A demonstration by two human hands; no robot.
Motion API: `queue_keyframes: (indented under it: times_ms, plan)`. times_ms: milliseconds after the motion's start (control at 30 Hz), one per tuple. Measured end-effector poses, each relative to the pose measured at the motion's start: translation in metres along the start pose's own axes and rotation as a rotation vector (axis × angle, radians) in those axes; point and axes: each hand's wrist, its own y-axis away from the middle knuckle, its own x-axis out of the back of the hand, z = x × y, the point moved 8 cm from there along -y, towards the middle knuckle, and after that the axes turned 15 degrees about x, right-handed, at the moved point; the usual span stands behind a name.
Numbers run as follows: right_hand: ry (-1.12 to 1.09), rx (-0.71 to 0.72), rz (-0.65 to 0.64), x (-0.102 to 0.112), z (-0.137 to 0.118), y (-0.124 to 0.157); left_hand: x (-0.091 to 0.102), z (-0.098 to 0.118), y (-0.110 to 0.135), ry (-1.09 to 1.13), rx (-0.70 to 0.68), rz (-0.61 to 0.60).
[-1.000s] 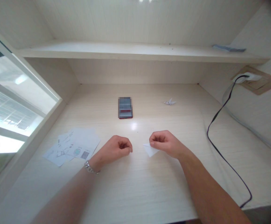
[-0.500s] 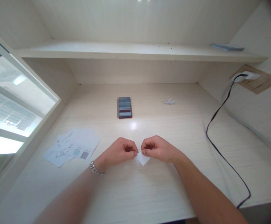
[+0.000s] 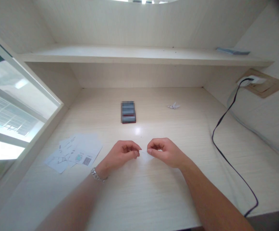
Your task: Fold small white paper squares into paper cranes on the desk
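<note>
Two hands work near the front edge of the desk (image 3: 139,195): your left hand (image 3: 121,154) and right hand (image 3: 164,152) have their fingertips pinched together on a white paper (image 3: 145,155). It's light, thin and soft, so hold it by its edges. A paper crane (image 3: 173,106) lies toward the back.

This looks like a study nook in a home or dormitory room, though the pictures do not settle which: a built-in pale wood-grain desk (image 3: 153,195) sits between side walls under a matching shelf (image 3: 120,54). A window (image 3: 9,96) runs along the desk's left edge, and a wall socket plate (image 3: 261,84) feeds a black cable (image 3: 222,154). Printed paper sheets (image 3: 75,153) and a small folded paper crane (image 3: 173,106) lie on the desktop.
</note>
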Motion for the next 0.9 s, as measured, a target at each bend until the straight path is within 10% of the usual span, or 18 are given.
queue_keyframes:
  times_ms: [600, 900]
  plan:
    - [0.117, 0.077, 0.248, -0.007, -0.008, -0.004, 0.011, 0.009, 0.006, 0.072, -0.139, 0.347]
    - [0.071, -0.070, 0.210, -0.018, 0.011, -0.004, -0.006, 0.004, -0.001, -0.074, -0.079, 0.212]
